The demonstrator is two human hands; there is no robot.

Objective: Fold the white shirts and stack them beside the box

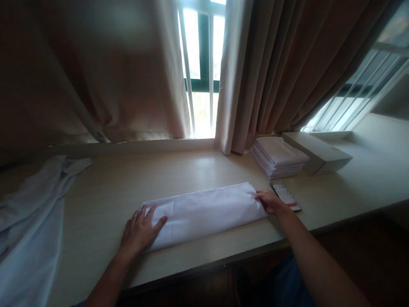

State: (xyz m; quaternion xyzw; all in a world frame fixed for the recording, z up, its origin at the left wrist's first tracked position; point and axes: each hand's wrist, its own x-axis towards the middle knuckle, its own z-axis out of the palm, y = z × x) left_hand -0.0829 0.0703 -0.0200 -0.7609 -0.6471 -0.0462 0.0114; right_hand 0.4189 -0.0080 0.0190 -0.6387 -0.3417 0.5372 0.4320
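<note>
A white cloth (204, 212), folded into a long narrow strip, lies across the light wooden table (105, 192). My left hand (140, 230) rests flat on its left end with fingers spread, open. At the cloth's right end my right hand (271, 201) has its fingers curled round the edge, gripping it.
A stack of folded white cloths (277, 157) sits at the back right beside a flat box (318, 152). A phone-like flat object (286, 195) lies just right of my right hand. A loose white garment (28, 230) spreads over the table's left. Curtains (275, 72) hang behind.
</note>
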